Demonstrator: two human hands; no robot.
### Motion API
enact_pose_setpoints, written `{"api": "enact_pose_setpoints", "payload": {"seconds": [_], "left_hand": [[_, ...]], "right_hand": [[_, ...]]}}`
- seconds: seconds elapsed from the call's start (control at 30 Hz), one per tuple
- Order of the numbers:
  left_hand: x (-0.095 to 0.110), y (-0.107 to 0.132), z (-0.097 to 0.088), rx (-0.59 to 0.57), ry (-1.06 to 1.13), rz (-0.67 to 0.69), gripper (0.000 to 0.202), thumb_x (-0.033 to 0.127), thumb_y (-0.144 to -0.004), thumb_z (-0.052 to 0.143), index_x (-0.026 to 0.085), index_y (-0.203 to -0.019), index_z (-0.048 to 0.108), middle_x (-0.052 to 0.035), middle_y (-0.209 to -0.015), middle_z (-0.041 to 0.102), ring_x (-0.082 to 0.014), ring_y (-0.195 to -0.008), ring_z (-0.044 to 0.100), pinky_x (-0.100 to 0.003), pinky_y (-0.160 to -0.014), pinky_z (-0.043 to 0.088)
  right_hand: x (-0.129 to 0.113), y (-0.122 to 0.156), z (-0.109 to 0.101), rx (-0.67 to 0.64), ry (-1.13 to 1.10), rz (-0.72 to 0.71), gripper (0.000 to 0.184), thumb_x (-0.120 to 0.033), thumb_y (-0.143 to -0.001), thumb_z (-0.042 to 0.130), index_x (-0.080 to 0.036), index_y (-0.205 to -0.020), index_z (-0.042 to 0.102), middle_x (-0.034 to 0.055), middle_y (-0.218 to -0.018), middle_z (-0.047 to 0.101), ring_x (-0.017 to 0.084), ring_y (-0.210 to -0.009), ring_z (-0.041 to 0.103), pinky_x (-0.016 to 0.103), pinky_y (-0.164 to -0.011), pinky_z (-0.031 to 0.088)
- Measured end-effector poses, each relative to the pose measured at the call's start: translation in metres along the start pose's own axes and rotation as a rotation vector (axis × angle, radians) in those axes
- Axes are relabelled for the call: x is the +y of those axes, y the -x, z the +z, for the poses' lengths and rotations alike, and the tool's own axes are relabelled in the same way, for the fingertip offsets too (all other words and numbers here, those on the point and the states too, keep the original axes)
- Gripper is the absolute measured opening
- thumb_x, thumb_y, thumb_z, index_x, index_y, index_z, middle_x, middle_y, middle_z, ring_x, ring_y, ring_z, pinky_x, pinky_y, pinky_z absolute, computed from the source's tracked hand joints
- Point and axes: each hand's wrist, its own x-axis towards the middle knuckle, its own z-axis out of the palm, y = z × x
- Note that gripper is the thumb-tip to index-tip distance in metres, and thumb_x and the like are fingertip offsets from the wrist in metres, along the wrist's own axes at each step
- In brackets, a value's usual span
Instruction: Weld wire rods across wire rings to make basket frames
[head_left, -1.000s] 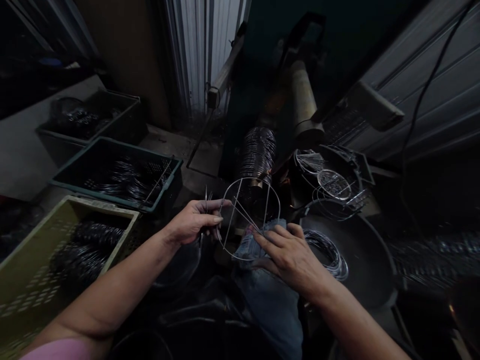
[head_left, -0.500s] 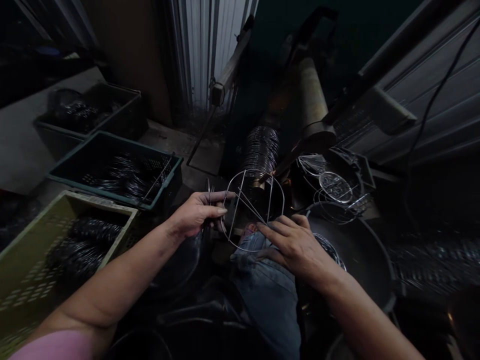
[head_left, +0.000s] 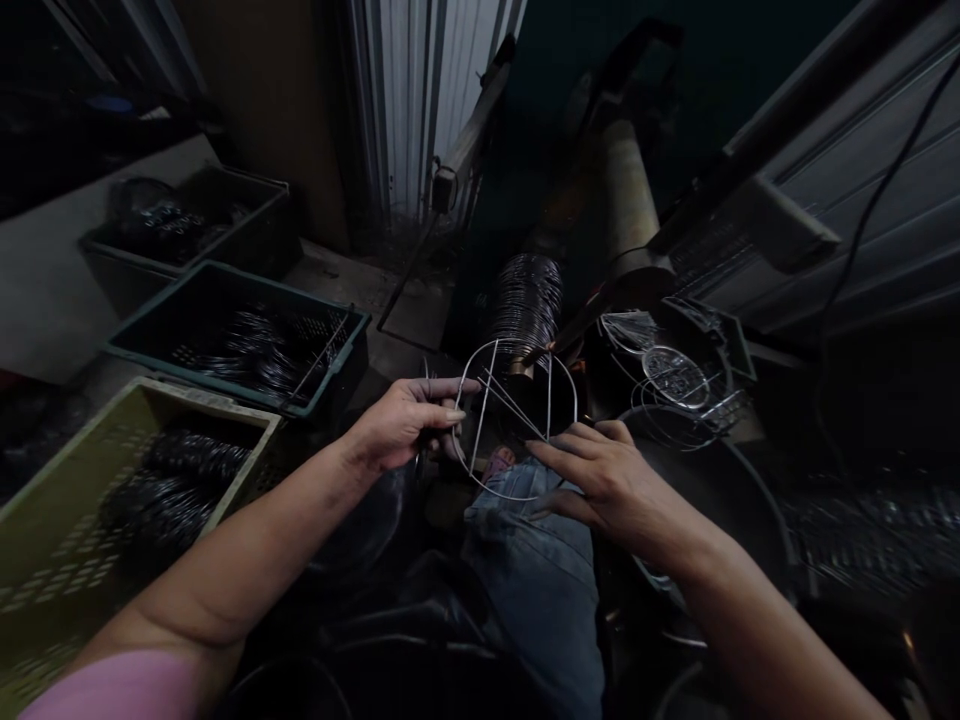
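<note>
A round wire ring [head_left: 576, 392] with two straight wires across it is upright between my hands. My left hand [head_left: 397, 422] pinches its left edge between thumb and fingers. In my right hand [head_left: 611, 472], closed at the ring's lower right, are the ends of a few thin wire rods [head_left: 514, 405] that slant up and left across the ring; its fingertips partly hide them. Just behind the ring's top is the brass-coloured tip [head_left: 521, 370] of a machine. A thick stack of dark wire rings [head_left: 526, 295] hangs behind that tip.
Left of me stand a yellow crate [head_left: 259, 425] and a green crate [head_left: 341, 362], both holding dark wire pieces. A large dark basin [head_left: 750, 490] is at my right, with wire parts [head_left: 675, 375] behind it. A cylindrical machine arm [head_left: 630, 195] reaches in from above.
The view has shifted slightly, so most things appear a little to the right. Both hands keep their hold, and the rods have moved slightly relative to the ring.
</note>
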Motion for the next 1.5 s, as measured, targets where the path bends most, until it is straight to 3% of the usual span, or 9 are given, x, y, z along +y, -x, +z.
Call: {"api": "enact_pose_setpoints", "payload": {"seconds": [0.4, 0.6, 0.7, 0.8, 0.97, 1.07, 1.13, 1.3, 1.5], "left_hand": [[-0.006, -0.002, -0.003, -0.003, 0.03, 0.023, 0.045, 0.011, -0.068, 0.064, 0.013, -0.113, 0.059, 0.0016, -0.056, 0.056, -0.0078, -0.044, 0.052, -0.021, -0.046, 0.041], [-0.022, 0.004, -0.013, 0.008, 0.252, -0.021, 0.041, 0.037, -0.079, 0.057, 0.012, -0.111, 0.057, -0.0023, -0.067, 0.06, -0.0114, -0.053, 0.059, -0.023, -0.05, 0.043], [-0.04, 0.007, -0.018, -0.042, 0.393, -0.09, 0.05, 0.05, -0.081, 0.048, 0.011, -0.111, 0.055, -0.0068, -0.075, 0.063, -0.0173, -0.064, 0.063, -0.028, -0.057, 0.046], [-0.061, 0.009, -0.022, -0.072, 0.472, -0.123, 0.056, 0.056, -0.079, 0.045, 0.009, -0.109, 0.056, -0.0093, -0.078, 0.064, -0.0202, -0.07, 0.064, -0.029, -0.059, 0.046], [-0.073, 0.022, -0.032, -0.098, 0.468, -0.09, 0.062, 0.061, -0.076, 0.046, 0.009, -0.107, 0.059, -0.0133, -0.088, 0.065, -0.0228, -0.082, 0.063, -0.032, -0.069, 0.047], [-0.064, 0.032, -0.038, -0.147, 0.403, -0.031, 0.072, 0.067, -0.073, 0.044, 0.008, -0.112, 0.059, -0.0161, -0.097, 0.064, -0.0244, -0.091, 0.06, -0.032, -0.074, 0.045], [-0.058, 0.035, -0.039, -0.124, 0.324, 0.011, 0.072, 0.065, -0.07, 0.049, 0.009, -0.114, 0.059, -0.0158, -0.099, 0.065, -0.0244, -0.092, 0.06, -0.031, -0.073, 0.045], [-0.054, 0.029, -0.029, 0.092, 0.016, 0.053, 0.047, 0.025, -0.064, 0.073, 0.015, -0.108, 0.064, -0.0076, -0.085, 0.07, -0.0157, -0.073, 0.062, -0.03, -0.073, 0.047], [-0.054, 0.016, -0.012, 0.122, -0.062, 0.076, 0.041, 0.023, -0.065, 0.071, 0.013, -0.104, 0.066, -0.0061, -0.075, 0.069, -0.0126, -0.059, 0.06, -0.028, -0.059, 0.051]], "right_hand": [[-0.003, 0.0, 0.006, 0.019, 0.047, 0.025, 0.036, -0.038, -0.082, 0.057, -0.018, -0.112, 0.055, 0.0091, -0.097, 0.065, 0.021, -0.087, 0.055, 0.038, -0.078, 0.03], [-0.027, 0.004, -0.017, 0.124, 0.16, 0.065, 0.034, -0.039, -0.089, 0.045, -0.019, -0.114, 0.054, 0.0086, -0.099, 0.066, 0.023, -0.095, 0.054, 0.042, -0.085, 0.026], [-0.041, -0.027, -0.023, 0.135, 0.251, 0.017, 0.029, -0.024, -0.09, 0.042, -0.019, -0.116, 0.053, 0.0076, -0.104, 0.065, 0.022, -0.093, 0.053, 0.04, -0.082, 0.027], [-0.049, -0.077, -0.019, 0.008, 0.354, -0.094, 0.028, -0.017, -0.086, 0.045, -0.018, -0.112, 0.056, 0.0067, -0.098, 0.066, 0.022, -0.091, 0.05, 0.038, -0.074, 0.027], [-0.054, -0.121, -0.016, -0.202, 0.407, -0.175, 0.016, -0.014, -0.079, 0.051, -0.019, -0.073, 0.064, 0.0037, -0.067, 0.064, 0.021, -0.08, 0.051, 0.036, -0.07, 0.027], [-0.049, -0.094, -0.013, -0.044, 0.195, -0.019, 0.012, -0.016, -0.076, 0.054, -0.019, -0.072, 0.065, 0.0038, -0.067, 0.064, 0.02, -0.077, 0.054, 0.033, -0.068, 0.032], [-0.043, -0.064, -0.003, 0.151, -0.173, 0.258, 0.014, -0.022, -0.079, 0.053, -0.019, -0.077, 0.066, 0.0034, -0.07, 0.065, 0.018, -0.072, 0.056, 0.03, -0.064, 0.036], [-0.028, -0.014, 0.04, 0.442, -1.128, 0.9, 0.035, -0.048, -0.07, 0.062, -0.014, -0.069, 0.063, 0.0007, -0.053, 0.058, 0.008, -0.038, 0.041, 0.022, -0.037, 0.027], [-0.014, -0.014, 0.054, 0.609, -1.209, 1.007, 0.034, -0.045, -0.057, 0.074, -0.013, -0.063, 0.064, -0.0016, -0.047, 0.054, 0.009, -0.039, 0.045, 0.021, -0.039, 0.033]]}}
